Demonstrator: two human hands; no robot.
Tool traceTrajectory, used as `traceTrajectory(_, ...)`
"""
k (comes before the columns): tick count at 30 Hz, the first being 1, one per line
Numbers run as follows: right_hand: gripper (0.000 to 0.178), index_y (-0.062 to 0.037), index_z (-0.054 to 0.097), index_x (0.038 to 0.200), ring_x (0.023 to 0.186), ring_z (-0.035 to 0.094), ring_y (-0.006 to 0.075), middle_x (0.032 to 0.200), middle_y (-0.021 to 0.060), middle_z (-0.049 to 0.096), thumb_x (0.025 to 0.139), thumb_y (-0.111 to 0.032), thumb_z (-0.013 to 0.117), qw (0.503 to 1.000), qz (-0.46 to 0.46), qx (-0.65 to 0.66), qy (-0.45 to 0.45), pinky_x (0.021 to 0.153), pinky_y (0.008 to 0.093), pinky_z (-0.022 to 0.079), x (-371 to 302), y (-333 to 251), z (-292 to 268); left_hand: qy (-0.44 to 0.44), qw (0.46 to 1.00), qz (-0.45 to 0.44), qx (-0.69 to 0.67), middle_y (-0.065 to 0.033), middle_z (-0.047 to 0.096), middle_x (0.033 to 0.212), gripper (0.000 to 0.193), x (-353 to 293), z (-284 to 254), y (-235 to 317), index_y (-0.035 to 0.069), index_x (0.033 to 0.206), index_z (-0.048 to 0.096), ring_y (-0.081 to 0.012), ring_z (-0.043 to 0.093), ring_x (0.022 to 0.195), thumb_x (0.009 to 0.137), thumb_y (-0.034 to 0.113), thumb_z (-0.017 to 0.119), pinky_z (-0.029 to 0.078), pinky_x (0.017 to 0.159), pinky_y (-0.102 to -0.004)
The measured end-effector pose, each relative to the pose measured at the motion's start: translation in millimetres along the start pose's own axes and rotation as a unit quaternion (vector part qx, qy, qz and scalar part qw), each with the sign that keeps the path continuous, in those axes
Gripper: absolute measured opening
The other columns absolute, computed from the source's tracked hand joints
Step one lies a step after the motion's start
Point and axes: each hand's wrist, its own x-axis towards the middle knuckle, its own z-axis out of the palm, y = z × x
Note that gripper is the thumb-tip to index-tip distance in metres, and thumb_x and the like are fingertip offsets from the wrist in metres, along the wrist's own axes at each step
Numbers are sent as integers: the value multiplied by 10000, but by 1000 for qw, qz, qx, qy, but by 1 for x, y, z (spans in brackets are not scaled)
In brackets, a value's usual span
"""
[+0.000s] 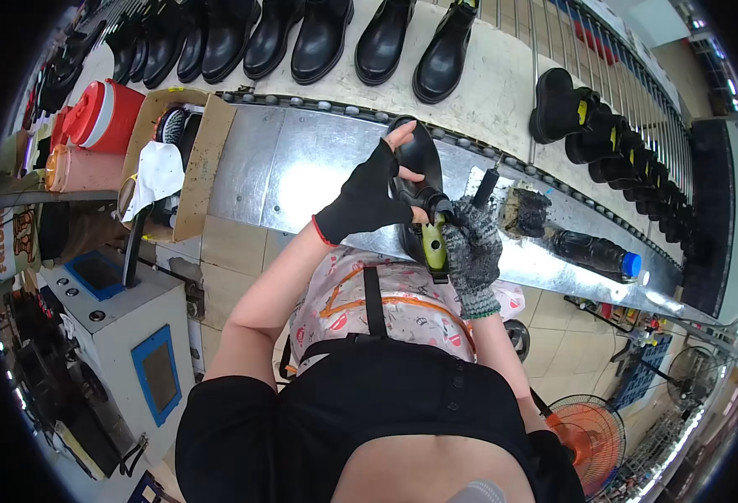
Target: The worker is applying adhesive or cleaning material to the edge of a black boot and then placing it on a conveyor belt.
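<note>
A black ankle boot lies at the near edge of the metal bench, toe pointing away from me. A yellow-green shoe last shows in its opening. My left hand, in a black glove with bare fingertips, grips the boot from the left, fingers over its upper and thumb by the last. On the other side my right hand, in a grey knit glove, is closed at the boot's collar beside the last; its fingertips are partly hidden. A black-handled pointed tool is close to the right glove; I cannot tell whether it is held.
Finished-looking black boots line the rack beyond the bench. To the right are a dark-stained block and a blue-capped bottle of dark liquid. A cardboard box, red jug, grey machine and orange fan surround me.
</note>
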Motion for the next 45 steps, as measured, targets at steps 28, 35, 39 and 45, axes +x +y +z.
traceTrajectory(28,257,-28,533,1146,849,608,175,1041,95,590,913,-129,503,858,121,368,337,556,286,537,-12,22,-65,217,893,208,336,-297,408,1305,724,-76,49,-18,27,1294,393,-384,500,1159,710,235,766,432,955,-418)
traceTrajectory(35,256,-28,545,1132,502,503,104,744,42,578,889,-102,511,890,212,229,332,430,229,440,-42,43,-77,514,856,-52,-40,-56,668,853,317,-81,-8,-50,4,968,663,-119,589,785,822,282,707,467,711,-277)
traceTrajectory(39,297,-37,535,1158,486,500,91,687,19,536,891,-166,545,908,187,221,304,427,209,425,-38,21,-51,518,850,-80,-48,-18,637,757,422,-54,-57,-74,-11,877,670,-98,575,731,863,408,630,461,656,-271)
traceTrajectory(45,290,-40,539,1130,648,567,127,819,63,555,841,-51,567,912,169,279,248,483,212,459,3,6,-10,286,951,-85,-79,-19,634,763,321,15,-72,-47,-4,881,662,-77,566,729,872,310,595,468,631,-270)
